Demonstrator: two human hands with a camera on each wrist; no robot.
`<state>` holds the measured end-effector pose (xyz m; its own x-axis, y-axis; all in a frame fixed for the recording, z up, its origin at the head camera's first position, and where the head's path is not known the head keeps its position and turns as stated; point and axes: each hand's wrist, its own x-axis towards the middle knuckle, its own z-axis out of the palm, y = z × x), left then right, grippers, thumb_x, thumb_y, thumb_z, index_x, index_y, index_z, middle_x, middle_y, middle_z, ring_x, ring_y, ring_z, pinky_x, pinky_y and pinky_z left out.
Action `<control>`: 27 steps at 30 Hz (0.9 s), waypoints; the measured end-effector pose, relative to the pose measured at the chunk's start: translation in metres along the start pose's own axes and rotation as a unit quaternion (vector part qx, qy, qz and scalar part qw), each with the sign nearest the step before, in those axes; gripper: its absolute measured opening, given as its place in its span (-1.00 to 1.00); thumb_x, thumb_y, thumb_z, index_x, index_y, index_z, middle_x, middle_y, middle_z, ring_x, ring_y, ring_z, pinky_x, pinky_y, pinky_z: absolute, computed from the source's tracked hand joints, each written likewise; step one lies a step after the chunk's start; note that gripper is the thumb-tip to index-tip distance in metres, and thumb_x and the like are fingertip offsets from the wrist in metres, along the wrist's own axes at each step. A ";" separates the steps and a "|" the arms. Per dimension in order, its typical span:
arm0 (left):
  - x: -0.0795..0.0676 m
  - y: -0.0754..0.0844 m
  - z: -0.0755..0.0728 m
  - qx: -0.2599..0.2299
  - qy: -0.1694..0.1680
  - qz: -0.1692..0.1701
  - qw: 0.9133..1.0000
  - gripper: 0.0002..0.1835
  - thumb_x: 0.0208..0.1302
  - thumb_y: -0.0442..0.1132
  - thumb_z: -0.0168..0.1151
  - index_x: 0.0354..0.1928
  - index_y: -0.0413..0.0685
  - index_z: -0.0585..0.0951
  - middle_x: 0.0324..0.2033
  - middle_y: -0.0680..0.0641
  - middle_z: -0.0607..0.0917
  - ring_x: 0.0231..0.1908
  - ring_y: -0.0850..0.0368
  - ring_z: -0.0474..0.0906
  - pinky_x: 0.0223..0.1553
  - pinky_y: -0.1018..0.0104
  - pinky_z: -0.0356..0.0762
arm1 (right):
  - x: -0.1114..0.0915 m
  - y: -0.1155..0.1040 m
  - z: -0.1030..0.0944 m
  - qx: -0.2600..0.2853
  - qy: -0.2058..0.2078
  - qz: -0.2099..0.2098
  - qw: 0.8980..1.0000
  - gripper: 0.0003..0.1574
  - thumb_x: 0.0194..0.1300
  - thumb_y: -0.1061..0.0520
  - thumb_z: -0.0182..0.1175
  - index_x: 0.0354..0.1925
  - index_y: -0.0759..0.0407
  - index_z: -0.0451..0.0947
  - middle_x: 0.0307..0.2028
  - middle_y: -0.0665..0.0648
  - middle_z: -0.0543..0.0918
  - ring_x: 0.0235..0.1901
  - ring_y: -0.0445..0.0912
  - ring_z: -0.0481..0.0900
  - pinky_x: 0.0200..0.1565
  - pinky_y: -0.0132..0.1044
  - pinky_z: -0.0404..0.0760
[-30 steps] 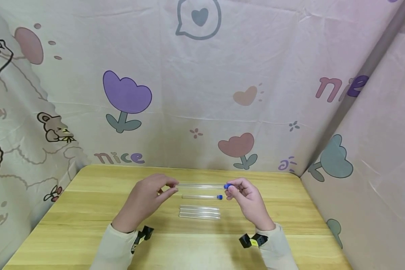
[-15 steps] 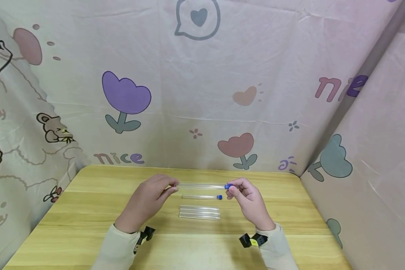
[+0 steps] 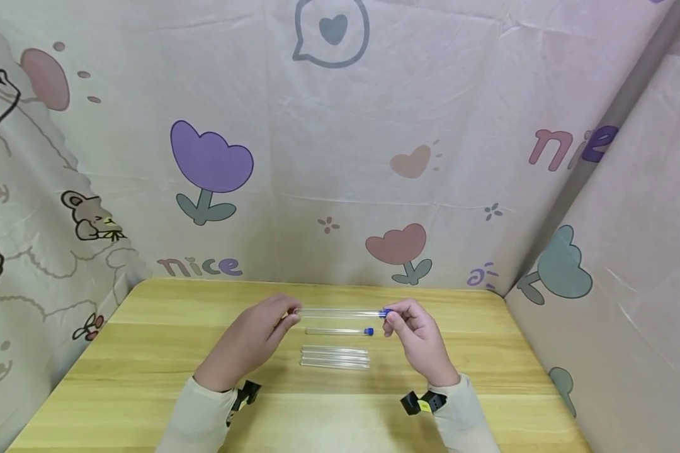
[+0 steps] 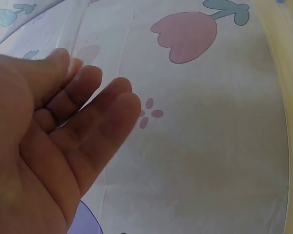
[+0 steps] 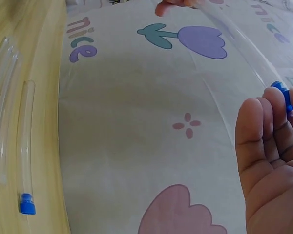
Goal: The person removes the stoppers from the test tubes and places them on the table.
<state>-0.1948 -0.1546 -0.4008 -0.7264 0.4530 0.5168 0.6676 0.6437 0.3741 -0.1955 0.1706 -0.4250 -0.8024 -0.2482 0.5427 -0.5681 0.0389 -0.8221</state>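
A clear test tube [image 3: 340, 313] is held level above the table between both hands. The fingertips of my left hand [image 3: 249, 340] pinch its left end, and in the left wrist view the tube runs upward from the thumb and forefinger. My right hand [image 3: 420, 343] pinches the blue cap [image 5: 280, 92] at the other end between thumb and fingers. Below it, a second test tube [image 3: 337, 331] with a blue stopper [image 3: 369, 331] lies on the tabletop. Nearer the body, several uncapped clear tubes [image 3: 334, 357] lie side by side.
The wooden table [image 3: 119, 377] ends at a printed cloth [image 3: 317, 157] hanging behind it. Another cloth wall [image 3: 629, 283] stands along the right side, and one [image 3: 28, 189] at the left. Both wrists carry small black cameras [image 3: 410, 403].
My left hand has shifted slightly right, its thumb closing in on the tube's end. The held tube and the right fingers at the cap have moved a touch rightward. The tubes on the table stay put.
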 end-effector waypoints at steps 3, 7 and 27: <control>0.000 0.000 0.001 0.003 -0.008 0.003 1.000 -0.93 0.61 -0.14 0.10 -0.11 0.09 0.53 -0.30 0.23 0.49 -0.32 0.32 0.39 -0.25 0.36 0.50 | 0.001 0.001 0.000 -0.001 0.002 -0.004 1.000 -0.87 0.56 0.40 0.01 -0.03 0.43 0.48 -0.22 -0.03 0.64 -0.32 -0.09 0.61 -0.21 -0.34 0.68; 0.000 0.001 0.002 -0.007 -0.014 0.005 1.000 -0.91 0.61 -0.13 0.10 -0.15 0.12 0.52 -0.35 0.25 0.47 -0.35 0.32 0.39 -0.30 0.39 0.47 | 0.002 0.002 0.001 -0.004 0.007 0.000 1.000 -0.88 0.57 0.39 0.01 -0.05 0.44 0.48 -0.26 0.13 0.63 -0.32 -0.15 0.61 -0.23 -0.35 0.68; 0.001 0.000 0.006 -0.051 -0.029 0.012 0.998 -0.77 0.61 -0.11 0.10 -0.33 0.19 0.41 -0.47 0.26 0.29 -0.42 0.35 0.30 -0.34 0.41 0.36 | 0.002 0.001 0.000 0.022 0.003 -0.010 1.000 -0.85 0.56 0.41 0.00 -0.03 0.50 0.47 -0.26 0.20 0.62 -0.31 -0.09 0.64 -0.20 -0.33 0.70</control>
<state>-0.1964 -0.1502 -0.4052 -0.7159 0.5045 0.4828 0.6963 0.5677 0.4393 -0.1977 0.1705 -0.4253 -0.7924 -0.2421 0.5599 -0.5755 -0.0077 -0.8178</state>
